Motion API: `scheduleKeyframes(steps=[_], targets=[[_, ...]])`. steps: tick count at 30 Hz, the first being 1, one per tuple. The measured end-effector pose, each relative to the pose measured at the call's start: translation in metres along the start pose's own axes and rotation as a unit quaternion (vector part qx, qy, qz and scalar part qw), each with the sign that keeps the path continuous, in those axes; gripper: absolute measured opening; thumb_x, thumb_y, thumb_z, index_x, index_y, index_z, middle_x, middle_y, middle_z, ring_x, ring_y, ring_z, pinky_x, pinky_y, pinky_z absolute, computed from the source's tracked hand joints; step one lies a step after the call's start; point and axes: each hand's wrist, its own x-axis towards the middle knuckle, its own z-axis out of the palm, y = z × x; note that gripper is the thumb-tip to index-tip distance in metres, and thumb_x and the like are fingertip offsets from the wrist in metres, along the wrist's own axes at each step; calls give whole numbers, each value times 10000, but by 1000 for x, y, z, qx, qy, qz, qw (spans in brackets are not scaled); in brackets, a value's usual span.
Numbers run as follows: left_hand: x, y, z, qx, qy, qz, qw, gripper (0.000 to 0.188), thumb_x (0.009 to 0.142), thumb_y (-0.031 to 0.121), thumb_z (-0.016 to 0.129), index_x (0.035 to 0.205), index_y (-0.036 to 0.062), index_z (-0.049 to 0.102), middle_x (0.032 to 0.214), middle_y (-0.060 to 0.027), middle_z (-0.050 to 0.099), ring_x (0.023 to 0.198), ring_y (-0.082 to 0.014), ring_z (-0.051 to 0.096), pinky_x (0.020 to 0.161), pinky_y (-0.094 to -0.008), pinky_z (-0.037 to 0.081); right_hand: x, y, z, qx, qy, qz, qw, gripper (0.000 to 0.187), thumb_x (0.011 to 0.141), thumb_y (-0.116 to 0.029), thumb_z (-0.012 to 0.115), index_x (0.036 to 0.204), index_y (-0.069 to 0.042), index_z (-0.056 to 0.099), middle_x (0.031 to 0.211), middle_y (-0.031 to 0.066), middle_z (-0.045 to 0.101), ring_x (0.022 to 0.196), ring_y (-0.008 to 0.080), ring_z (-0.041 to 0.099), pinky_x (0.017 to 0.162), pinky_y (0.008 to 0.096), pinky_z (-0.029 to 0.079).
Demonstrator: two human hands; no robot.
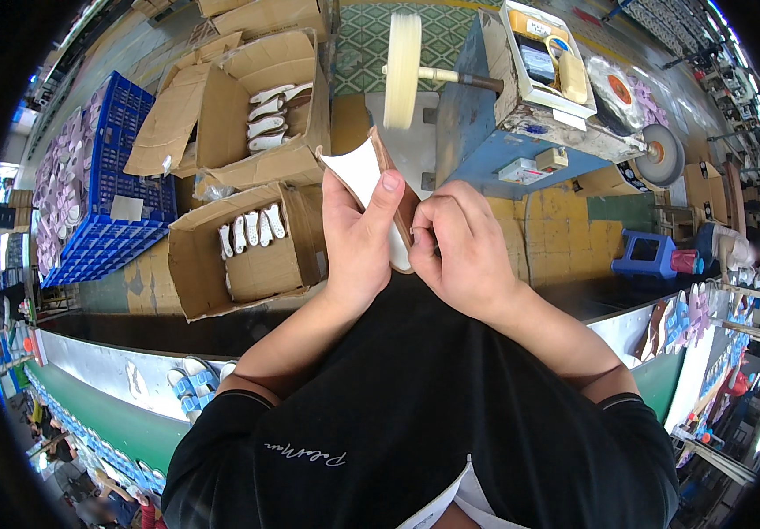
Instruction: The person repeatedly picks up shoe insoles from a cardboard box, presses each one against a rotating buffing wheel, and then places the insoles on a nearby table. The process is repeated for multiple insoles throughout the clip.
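Note:
Out in front of my chest, my left hand (358,229) is closed around a shoe sole (358,172) with a white face and a brown edge. The thumb presses along its side, and one flared end points up and away from me. My right hand (459,247) is beside the sole's lower part, fingers curled and thumb pinched in against its brown edge. Whatever small thing those fingertips pinch is too small to name. Beyond the sole is a cream buffing wheel (404,70) on a spindle, apart from both hands.
A blue machine cabinet (472,115) carries the spindle; a grey wheel (662,154) projects at its right. A white tray (578,101) of small items rests on top. Cardboard boxes (212,304) with white soles and a blue crate (119,185) stand left. A blue stool (644,256) is right.

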Motion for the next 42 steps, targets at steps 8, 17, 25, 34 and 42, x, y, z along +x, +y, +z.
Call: scheduleKeyframes(steps=[8,17,25,34,42], targets=[[8,0,-9,-66,16,-59,996,483,1162,337,726,1499,63,514,1340,-46,650,1200,-134,619,1042,-343,516,-6,3,-14,95,17,83,992,113,1028,19,679,1088,-29,595,1016,113,616,857,225,613,775,329,518],[4,-3,-4,-72,26,-21,997,357,1178,306,698,1418,52,623,1256,-41,730,1123,-140,688,1018,-358,549,-4,-5,-17,150,30,155,976,35,1095,1,647,1108,-23,626,1044,68,624,906,177,608,847,320,514],[1,-6,-4,-61,60,-33,996,250,1101,250,826,1122,95,631,965,19,721,754,-31,617,610,-223,458,4,3,-9,-10,42,59,997,235,883,-20,802,1061,-116,684,1018,65,661,994,329,636,867,464,462],[-2,-10,0,-63,56,-25,996,264,1097,253,833,1091,106,614,961,27,701,745,-17,569,602,-219,428,5,7,-4,-63,41,62,995,233,846,-70,841,1019,-159,712,1032,18,673,1068,316,626,906,465,414],[-4,-10,5,-84,63,-34,994,238,1115,221,806,1131,92,607,1038,8,712,855,-43,628,700,-236,495,6,10,-1,-99,58,41,992,219,821,-104,859,974,-168,716,997,-2,670,1072,302,634,908,462,410]])
